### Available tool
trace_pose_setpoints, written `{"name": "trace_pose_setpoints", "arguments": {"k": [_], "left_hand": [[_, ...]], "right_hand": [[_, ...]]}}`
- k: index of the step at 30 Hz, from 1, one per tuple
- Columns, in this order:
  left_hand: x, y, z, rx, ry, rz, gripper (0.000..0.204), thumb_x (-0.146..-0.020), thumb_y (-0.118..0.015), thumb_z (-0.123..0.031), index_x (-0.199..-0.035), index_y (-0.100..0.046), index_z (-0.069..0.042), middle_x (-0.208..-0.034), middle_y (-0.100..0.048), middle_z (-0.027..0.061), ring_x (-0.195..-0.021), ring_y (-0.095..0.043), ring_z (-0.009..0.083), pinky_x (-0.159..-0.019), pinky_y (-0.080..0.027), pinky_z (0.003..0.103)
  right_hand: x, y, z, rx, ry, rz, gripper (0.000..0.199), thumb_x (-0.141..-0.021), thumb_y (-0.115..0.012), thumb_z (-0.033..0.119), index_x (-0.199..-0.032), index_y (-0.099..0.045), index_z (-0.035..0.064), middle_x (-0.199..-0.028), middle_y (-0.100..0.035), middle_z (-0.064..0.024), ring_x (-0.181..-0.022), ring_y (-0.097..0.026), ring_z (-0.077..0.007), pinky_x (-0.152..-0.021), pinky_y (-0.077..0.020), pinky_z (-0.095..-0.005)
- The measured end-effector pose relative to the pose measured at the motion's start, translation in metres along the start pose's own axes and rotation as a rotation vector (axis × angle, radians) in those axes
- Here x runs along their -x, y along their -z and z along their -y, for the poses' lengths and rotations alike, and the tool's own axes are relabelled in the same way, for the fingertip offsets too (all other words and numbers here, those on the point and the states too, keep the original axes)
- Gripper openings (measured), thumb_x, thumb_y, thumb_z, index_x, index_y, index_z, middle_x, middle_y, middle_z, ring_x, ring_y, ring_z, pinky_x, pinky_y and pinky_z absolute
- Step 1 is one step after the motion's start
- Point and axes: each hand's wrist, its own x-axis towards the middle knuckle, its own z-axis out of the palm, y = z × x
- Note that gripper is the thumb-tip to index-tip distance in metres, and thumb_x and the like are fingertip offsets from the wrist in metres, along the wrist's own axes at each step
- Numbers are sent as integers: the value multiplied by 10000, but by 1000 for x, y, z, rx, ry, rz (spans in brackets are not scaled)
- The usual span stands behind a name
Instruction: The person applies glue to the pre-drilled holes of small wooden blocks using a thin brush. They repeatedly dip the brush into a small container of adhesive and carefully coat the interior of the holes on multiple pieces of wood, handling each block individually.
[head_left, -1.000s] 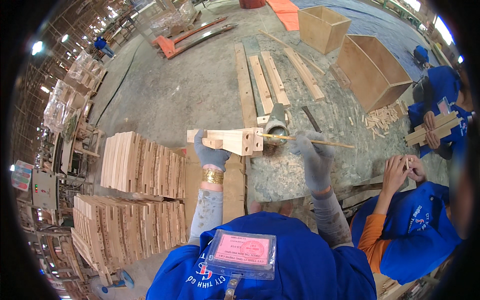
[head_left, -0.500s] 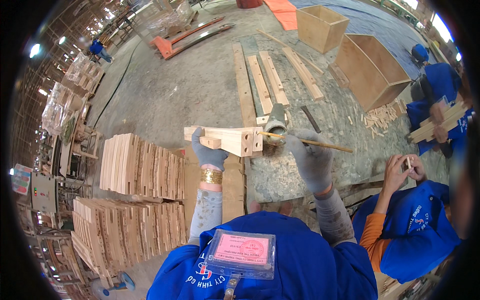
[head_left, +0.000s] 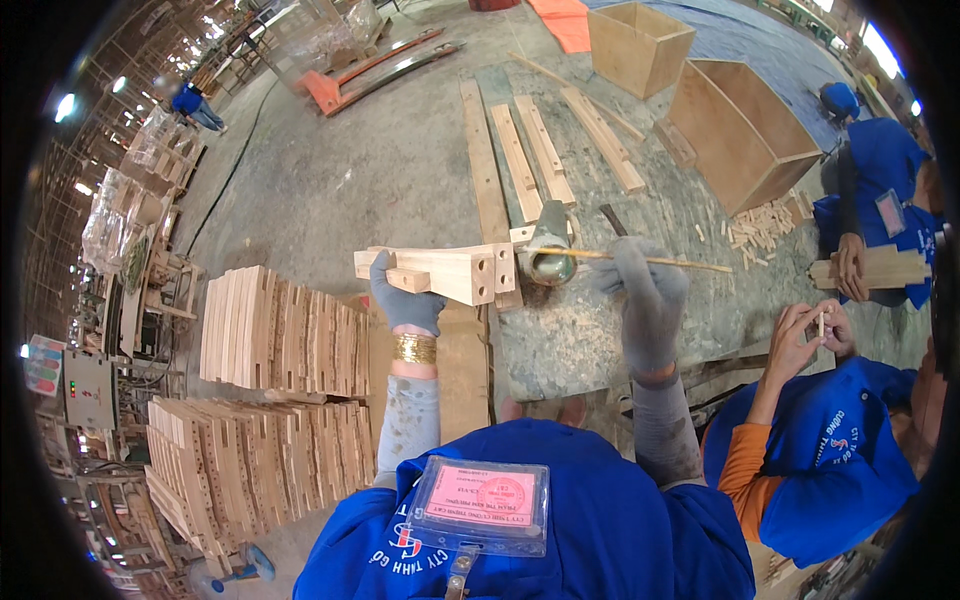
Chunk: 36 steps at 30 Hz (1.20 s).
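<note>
In a grey glove, my left hand (head_left: 410, 308) is closed round a couple of pale wooden bars (head_left: 452, 274) held side by side. Round holes show in their end faces, which point right. My right hand (head_left: 650, 305), gloved too, pinches a thin wooden stick (head_left: 700, 265). The stick's left tip is over the mouth of a greenish tube-like pot (head_left: 552, 245) standing tilted on the worktable (head_left: 560, 350). That tip is a little apart from the bars' holed ends. A dark flat tool (head_left: 612, 219) lies just beyond my right hand.
Several wooden bars (head_left: 545, 150) lie farther up the table. Small dowels (head_left: 765, 228) are heaped beside a plywood box (head_left: 740, 135). Stacked wooden parts (head_left: 285, 330) stand at left. At right, a co-worker's hands (head_left: 800, 335) hold a small dowel; another person's hand (head_left: 852, 265) rests on wood strips.
My right hand and the stick have moved right, so the tip has left the bars' ends and is over the pot. The bars have shifted slightly left in my left hand.
</note>
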Motion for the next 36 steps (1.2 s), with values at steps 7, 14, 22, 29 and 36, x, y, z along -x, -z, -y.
{"name": "trace_pose_setpoints", "arguments": {"k": [7,14,22,29,36], "left_hand": [[-2,2,1,33,9,6,498,-732,-590,-378,-1110,-439,-92,-1059,-502,123,-1001,-532,350,-827,-477,471],[-3,11,-2,-19,-62,-16,551,-729,-597,-370,-1144,-398,-67,-1075,-470,154,-995,-518,389,-856,-464,504],[3,12,-3,-22,-63,-70,563,-725,-594,-381,-1145,-406,-56,-1093,-468,172,-1018,-501,375,-851,-461,503],[4,5,0,-18,-46,-73,546,-726,-589,-381,-1136,-423,-61,-1101,-475,166,-1023,-499,355,-856,-456,492],[-17,26,5,71,65,-110,398,-701,-599,-368,-1015,-504,-143,-1005,-519,55,-947,-510,262,-808,-454,453]], "right_hand": [[-15,29,-140,435,30,-1,179,-825,-572,171,-811,-623,0,-618,-602,-131,-549,-582,-218,-524,-440,-318],[-15,30,-219,828,-9,35,250,-839,-568,236,-819,-631,-5,-638,-598,-99,-586,-559,-158,-546,-422,-332],[-9,35,-206,504,-70,35,263,-836,-550,262,-801,-626,12,-666,-592,-183,-601,-575,-305,-572,-426,-364],[7,42,-208,-148,-599,-116,262,-859,-574,213,-851,-621,-46,-745,-640,-103,-602,-566,-129,-526,-414,-248],[0,29,-135,-524,-536,-108,188,-868,-557,135,-850,-611,-44,-772,-625,-127,-616,-571,-126,-528,-433,-198]]}}
